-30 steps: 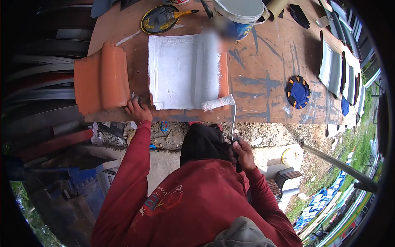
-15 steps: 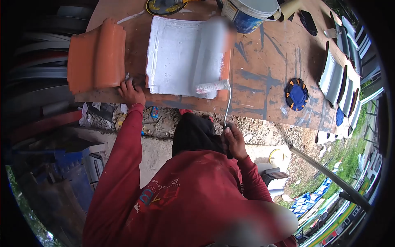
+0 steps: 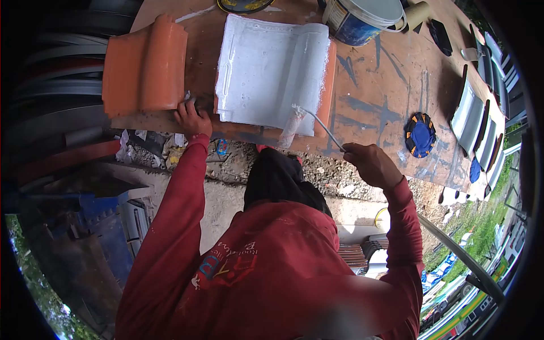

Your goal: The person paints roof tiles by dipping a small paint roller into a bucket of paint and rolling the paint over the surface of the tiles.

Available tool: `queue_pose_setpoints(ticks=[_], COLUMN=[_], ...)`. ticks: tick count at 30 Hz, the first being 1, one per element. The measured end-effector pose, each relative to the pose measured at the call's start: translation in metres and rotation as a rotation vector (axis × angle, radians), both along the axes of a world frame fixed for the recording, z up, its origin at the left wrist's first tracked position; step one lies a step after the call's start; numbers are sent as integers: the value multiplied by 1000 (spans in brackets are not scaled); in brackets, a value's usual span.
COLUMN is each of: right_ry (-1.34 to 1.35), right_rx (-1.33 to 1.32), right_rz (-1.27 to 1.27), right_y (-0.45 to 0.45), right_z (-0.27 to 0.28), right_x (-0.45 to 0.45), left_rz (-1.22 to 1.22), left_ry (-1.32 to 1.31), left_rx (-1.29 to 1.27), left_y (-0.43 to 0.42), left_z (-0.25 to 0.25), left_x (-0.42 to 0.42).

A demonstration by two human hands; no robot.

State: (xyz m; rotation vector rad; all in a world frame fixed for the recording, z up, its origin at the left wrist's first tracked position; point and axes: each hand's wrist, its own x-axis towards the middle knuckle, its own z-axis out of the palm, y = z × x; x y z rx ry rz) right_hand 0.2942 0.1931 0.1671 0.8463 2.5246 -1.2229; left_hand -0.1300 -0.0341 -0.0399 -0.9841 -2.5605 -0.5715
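My right hand (image 3: pixel 374 164) is closed around the handle of a paint roller (image 3: pixel 291 129). Its whitened sleeve lies at the lower right edge of a roof tile (image 3: pixel 260 73), most of whose face is coated white. Bare orange shows along that tile's right side. My left hand (image 3: pixel 194 120) rests at the table's near edge with its fingers apart, by the lower right corner of an unpainted orange roof tile (image 3: pixel 144 68). A small pale bit shows at its fingertips, too small to name.
On the wooden table (image 3: pixel 362 85) stand a paint bucket (image 3: pixel 354 28) and a yellow-rimmed black dish (image 3: pixel 245 4) at the back. A blue, orange-edged round thing (image 3: pixel 420 135) lies to the right. Several grey tiles (image 3: pixel 467 116) line the far right. A pole (image 3: pixel 459 255) slants below.
My right hand has risen outward to the right, and the roller has turned, its sleeve now pointing down over the tile's lower edge. My left hand stays by the orange tile. The view has shifted slightly.
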Motion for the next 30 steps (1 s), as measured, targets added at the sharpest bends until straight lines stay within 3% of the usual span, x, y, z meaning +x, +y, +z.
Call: queue_pose_setpoints(ticks=[4, 7, 10, 17, 21, 23, 25, 27, 29, 30], right_ry=[-67, 106, 98, -49, -154, -194, 75, 88, 276, 281], right_rx=[210, 163, 145, 170, 175, 180, -64, -594, -854, -775], right_rz=[129, 106, 110, -81, -239, -324, -546, -808, -875, -883], right_y=[-17, -27, -35, -5, -16, -33, -60, -94, -127, -139], right_z=[-27, -49, -49, -1, 48, 45, 11, -1, -13, -26], right_x=[-79, -117, -132, -34, 19, 47, 73, 67, 57, 48], left_rz=[-38, -18, -21, -54, -59, -7, -50, -26, -40, -21], left_ry=[13, 27, 21, 51, 33, 37, 40, 38, 38, 34], left_rx=[40, 29, 36, 87, 42, 9, 32, 14, -5, -11], left_y=[1, 1, -2, 2, 1, 2, 4, 3, 3, 3], left_z=[0, 0, 1, 4, 2, 1, 1, 0, 0, -4], left_x=[-3, -2, -1, 0, 0, 0, -1, 0, 1, 0])
